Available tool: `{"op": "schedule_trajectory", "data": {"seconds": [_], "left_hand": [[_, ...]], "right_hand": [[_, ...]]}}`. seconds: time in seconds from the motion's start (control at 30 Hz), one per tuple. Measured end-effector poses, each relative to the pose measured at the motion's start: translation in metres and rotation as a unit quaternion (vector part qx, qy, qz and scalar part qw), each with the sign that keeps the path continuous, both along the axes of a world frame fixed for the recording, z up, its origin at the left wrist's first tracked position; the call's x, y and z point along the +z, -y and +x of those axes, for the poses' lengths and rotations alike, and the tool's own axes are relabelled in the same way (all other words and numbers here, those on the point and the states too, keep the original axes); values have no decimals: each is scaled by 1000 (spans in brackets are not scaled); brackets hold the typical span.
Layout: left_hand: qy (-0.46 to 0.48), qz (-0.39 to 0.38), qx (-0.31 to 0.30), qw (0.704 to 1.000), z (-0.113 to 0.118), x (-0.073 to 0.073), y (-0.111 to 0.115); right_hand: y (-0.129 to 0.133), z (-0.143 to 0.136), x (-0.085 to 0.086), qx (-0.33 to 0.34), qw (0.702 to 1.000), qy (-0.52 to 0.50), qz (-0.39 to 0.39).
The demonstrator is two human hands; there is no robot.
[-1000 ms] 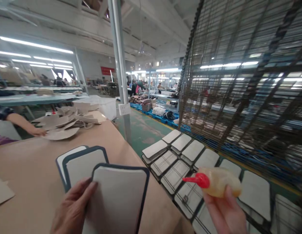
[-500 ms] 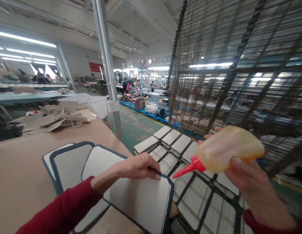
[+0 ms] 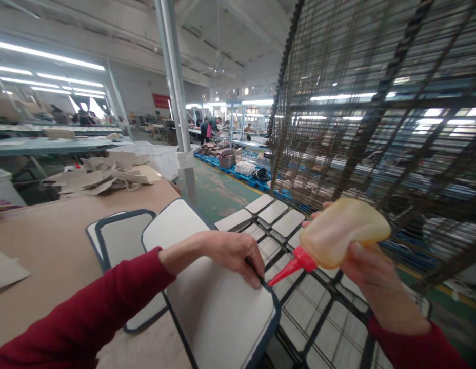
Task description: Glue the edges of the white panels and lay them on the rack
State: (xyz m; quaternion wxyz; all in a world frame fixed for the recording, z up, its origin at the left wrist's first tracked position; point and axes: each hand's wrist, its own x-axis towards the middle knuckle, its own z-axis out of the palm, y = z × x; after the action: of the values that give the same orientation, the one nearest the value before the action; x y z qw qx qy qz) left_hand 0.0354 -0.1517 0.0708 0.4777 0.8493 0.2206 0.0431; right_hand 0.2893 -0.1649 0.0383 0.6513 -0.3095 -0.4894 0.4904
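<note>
My left hand [image 3: 236, 256] pinches the top edge of a white panel [image 3: 222, 312] with dark blue edging, which tilts over the table's edge. In my right hand [image 3: 371, 271] is a translucent yellow squeeze bottle [image 3: 343, 230], its fingers wrapped around the body. The bottle's red nozzle [image 3: 290, 266] points down and left, its tip at the panel's dark edging beside my left fingertips. Behind my left arm lie another white panel [image 3: 174, 220] and a grey-white panel [image 3: 124, 236] with the same edging, overlapping on the table.
The brown table [image 3: 61, 230] carries a heap of beige cut pieces [image 3: 103, 174]. A wire rack [image 3: 315, 302] with white panels stands at the right, its upright mesh section [image 3: 361, 118] rising behind my right hand. A metal post [image 3: 178, 102] stands beyond the table; people work far back.
The view has shifted a little to the left. The bottle has moved left, bringing its nozzle tip to the panel's edging. My left hand still grips the panel, which now hangs at a steeper tilt.
</note>
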Motion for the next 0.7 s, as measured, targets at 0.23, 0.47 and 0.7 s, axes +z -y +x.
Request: {"op": "schedule_trajectory", "data": {"seconds": [0.23,0.47,0.7], "left_hand": [[-8,-3,7,1000,-12,-12,3],[0,-14,34,999,-26,-22,11],[20,-55,85,995,-45,-32,31]], "right_hand": [[-13,17,9,-1,994,-45,95],[-36,19,-7,7,997,-6,71],[-52,7,-37,-14,998,50,25]]}}
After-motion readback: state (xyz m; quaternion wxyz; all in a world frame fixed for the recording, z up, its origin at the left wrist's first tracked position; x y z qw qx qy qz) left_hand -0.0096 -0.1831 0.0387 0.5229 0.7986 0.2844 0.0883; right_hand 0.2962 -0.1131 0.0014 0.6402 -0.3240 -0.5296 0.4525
